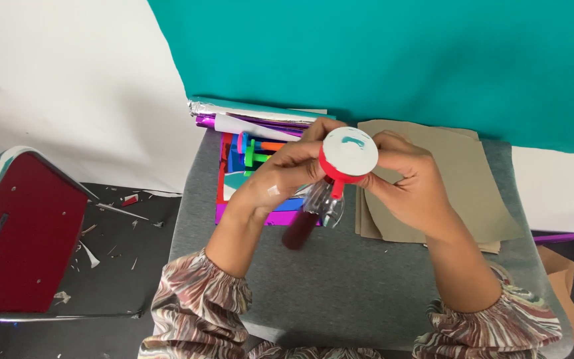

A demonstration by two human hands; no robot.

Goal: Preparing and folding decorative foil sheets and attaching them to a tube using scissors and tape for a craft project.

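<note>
At far left we see a dark red hard-shelled chair seat with a pale rim, beside paper scraps on the dark floor. On the grey fabric stool top lie shiny metallic foil sheets and glossy coloured paper. Our left hand and right hand are close together, both gripping a round white disc with a red rim held above the stool; a blurred dark red handle hangs beneath. At right lie matte brown paper sheets.

White-topped red roll; teal backdrop
</note>
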